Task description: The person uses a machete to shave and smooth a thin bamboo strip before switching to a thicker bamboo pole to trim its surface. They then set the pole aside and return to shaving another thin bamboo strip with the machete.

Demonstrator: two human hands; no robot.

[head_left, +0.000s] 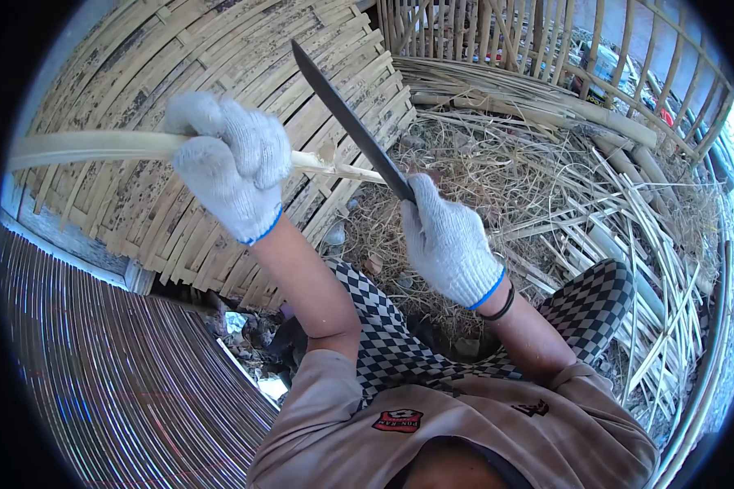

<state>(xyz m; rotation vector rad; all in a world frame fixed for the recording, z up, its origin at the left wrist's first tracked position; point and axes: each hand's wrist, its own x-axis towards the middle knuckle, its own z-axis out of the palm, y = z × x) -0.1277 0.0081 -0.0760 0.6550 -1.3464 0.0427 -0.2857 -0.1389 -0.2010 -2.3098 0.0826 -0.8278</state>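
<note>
A white knitted glove with a blue cuff covers my left hand [232, 163], which is closed around a pale bamboo strip [98, 148]. The strip runs off to the left edge, and its thinner, splintered end sticks out to the right of my fist. In a matching glove, my right hand [450, 236] grips a machete [347, 118] by its handle, which the fingers hide. The long dark blade points up and to the left. Near my right hand, the lower blade overlaps the tip of the strip in this view.
A woven bamboo panel [220, 49] leans at the upper left. Shavings [465, 155] litter the ground ahead, with split bamboo strips [656, 326] piled at the right. Bamboo poles [612, 118] lie before a slatted fence [497, 33]. Corrugated sheeting [114, 367] is at lower left.
</note>
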